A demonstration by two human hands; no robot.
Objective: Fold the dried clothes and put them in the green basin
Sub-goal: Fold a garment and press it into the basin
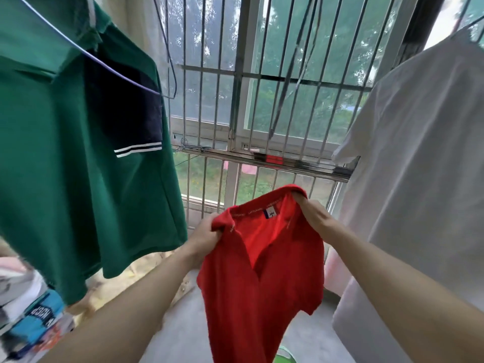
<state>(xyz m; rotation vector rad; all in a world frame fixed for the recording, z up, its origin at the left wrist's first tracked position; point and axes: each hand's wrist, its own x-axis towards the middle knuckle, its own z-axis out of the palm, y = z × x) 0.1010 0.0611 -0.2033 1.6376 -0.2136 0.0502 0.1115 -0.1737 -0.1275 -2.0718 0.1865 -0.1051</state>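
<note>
Closest to me, at the bottom edge, I see a sliver of the green basin (285, 359), mostly hidden behind the hem of the red polo shirt (259, 284). A stack of clothes (28, 318) sits at lower left. Both forearms reach forward and hold the red shirt up in the air by its collar. The left hand (203, 238) has its fingers curled round the fabric at one side of the collar. The right hand (313, 214) pinches the other side, slightly higher. The shirt hangs open-fronted below them, above the basin. Further out, a green shirt (65, 166) hangs on a hanger (110, 66) to the left and a white shirt (419, 153) to the right. The barred window (251, 79) stands beyond.
</note>
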